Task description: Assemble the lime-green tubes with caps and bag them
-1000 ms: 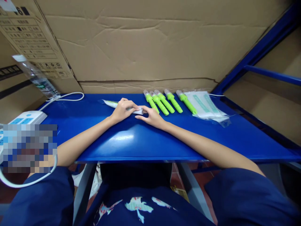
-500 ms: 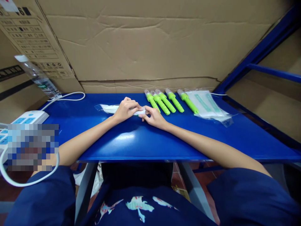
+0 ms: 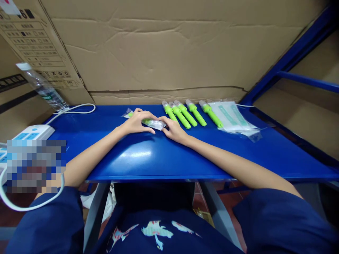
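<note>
Near the back middle of the blue table, a clear plastic bag (image 3: 156, 124) lies wrapped around something bright green, probably a stick like those nearby. My left hand (image 3: 137, 121) curves over the middle of it, fingers behind and thumb held a little apart in front. At its right end, my right hand (image 3: 173, 130) pinches the plastic between thumb and fingers. The bag's left end sticks out beyond my left hand. Just past my right hand lie several bright green sticks (image 3: 196, 113) with clear caps, side by side.
A stack of flat clear bags with white and teal panels (image 3: 233, 116) lies at the right. At the left stand a water bottle (image 3: 45, 90) and a white power strip (image 3: 34, 134) with a looped cable. Cardboard (image 3: 169, 53) walls the back of the blue table (image 3: 185, 158).
The wrapped bag has turned and shifted right, so green shows where white showed before. My left hand has opened wider, its thumb now away from the bag. My right hand stays at the right end.
</note>
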### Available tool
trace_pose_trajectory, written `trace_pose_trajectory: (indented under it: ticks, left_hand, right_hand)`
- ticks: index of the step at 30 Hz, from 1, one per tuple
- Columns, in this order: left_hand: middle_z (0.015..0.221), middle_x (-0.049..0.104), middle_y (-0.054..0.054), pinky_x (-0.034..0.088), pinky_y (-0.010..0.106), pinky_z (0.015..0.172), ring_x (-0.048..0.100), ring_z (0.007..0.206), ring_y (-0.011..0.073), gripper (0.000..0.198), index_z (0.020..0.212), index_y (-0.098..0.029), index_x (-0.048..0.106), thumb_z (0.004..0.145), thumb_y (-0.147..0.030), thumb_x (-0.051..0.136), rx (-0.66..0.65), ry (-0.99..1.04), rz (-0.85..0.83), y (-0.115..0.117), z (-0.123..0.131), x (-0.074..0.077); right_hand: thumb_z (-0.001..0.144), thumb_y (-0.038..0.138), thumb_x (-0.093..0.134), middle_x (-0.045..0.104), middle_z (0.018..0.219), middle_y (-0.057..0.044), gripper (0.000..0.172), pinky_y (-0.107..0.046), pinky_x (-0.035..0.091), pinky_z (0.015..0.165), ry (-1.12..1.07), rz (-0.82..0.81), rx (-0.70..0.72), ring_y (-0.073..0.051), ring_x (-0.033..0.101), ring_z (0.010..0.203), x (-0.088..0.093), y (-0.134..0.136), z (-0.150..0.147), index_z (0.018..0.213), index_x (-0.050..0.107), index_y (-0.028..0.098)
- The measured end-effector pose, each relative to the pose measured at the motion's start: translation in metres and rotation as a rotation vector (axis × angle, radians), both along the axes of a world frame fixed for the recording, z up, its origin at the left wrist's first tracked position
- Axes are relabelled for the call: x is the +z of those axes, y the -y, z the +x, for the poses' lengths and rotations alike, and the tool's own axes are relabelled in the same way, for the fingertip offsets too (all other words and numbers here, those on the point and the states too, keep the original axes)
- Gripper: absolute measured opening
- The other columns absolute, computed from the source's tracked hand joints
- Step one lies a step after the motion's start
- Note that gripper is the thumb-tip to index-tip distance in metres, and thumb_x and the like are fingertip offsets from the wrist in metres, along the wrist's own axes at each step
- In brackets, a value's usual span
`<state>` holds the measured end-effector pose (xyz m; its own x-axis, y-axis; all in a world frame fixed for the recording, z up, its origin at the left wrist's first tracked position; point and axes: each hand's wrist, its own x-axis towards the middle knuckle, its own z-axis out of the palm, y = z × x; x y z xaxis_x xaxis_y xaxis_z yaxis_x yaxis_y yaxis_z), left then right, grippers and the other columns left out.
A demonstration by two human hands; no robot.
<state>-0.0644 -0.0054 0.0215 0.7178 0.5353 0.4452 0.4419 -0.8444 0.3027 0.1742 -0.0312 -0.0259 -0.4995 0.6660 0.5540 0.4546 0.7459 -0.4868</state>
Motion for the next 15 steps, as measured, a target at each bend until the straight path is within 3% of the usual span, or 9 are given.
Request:
trace_pose_trajectory:
  ticks: [5, 10, 12, 15]
  left_hand:
    - [0.116, 0.076, 0.008, 0.044, 0.037, 0.099, 0.07, 0.108, 0.0247, 0.047, 0.11, -0.02, 0.073, 0.087, -0.06, 0.062, 0.069, -0.061, -0.063, -0.011, -0.022, 0.011]
    - [0.112, 0.076, 0.009, 0.05, 0.032, 0.09, 0.071, 0.101, 0.0227, 0.039, 0.111, -0.019, 0.073, 0.086, -0.047, 0.063, 0.085, -0.136, -0.018, -0.019, -0.027, 0.014]
    - [0.112, 0.076, 0.009, 0.049, 0.034, 0.091, 0.071, 0.099, 0.0235, 0.038, 0.113, -0.018, 0.072, 0.086, -0.045, 0.062, 0.153, -0.197, 0.02, -0.019, -0.027, 0.016]
    - [0.107, 0.077, 0.009, 0.046, 0.039, 0.094, 0.071, 0.099, 0.0267, 0.035, 0.11, -0.019, 0.073, 0.087, -0.043, 0.062, 0.365, -0.299, 0.066, -0.015, -0.028, 0.022]
  right_hand:
    - [0.084, 0.011, 0.051, 0.068, 0.127, -0.012, 0.043, -0.048, 0.041, 0.104, 0.098, 0.057, -0.076, -0.03, 0.059, 0.118, 0.004, 0.001, 0.006, 0.125, 0.064, 0.018]
    - [0.092, 0.008, 0.04, 0.057, 0.145, -0.014, 0.051, -0.051, 0.038, 0.103, 0.233, 0.096, -0.189, -0.031, 0.05, 0.133, 0.006, 0.004, 0.006, 0.135, 0.063, 0.022]
    - [0.091, 0.006, 0.039, 0.055, 0.147, -0.015, 0.05, -0.051, 0.038, 0.101, 0.281, 0.139, -0.24, -0.032, 0.049, 0.134, 0.011, 0.005, 0.008, 0.132, 0.064, 0.021]
    - [0.091, 0.011, 0.043, 0.055, 0.146, -0.018, 0.039, -0.053, 0.036, 0.101, 0.347, 0.216, -0.367, -0.035, 0.049, 0.133, 0.027, 0.003, 0.02, 0.12, 0.069, 0.019]
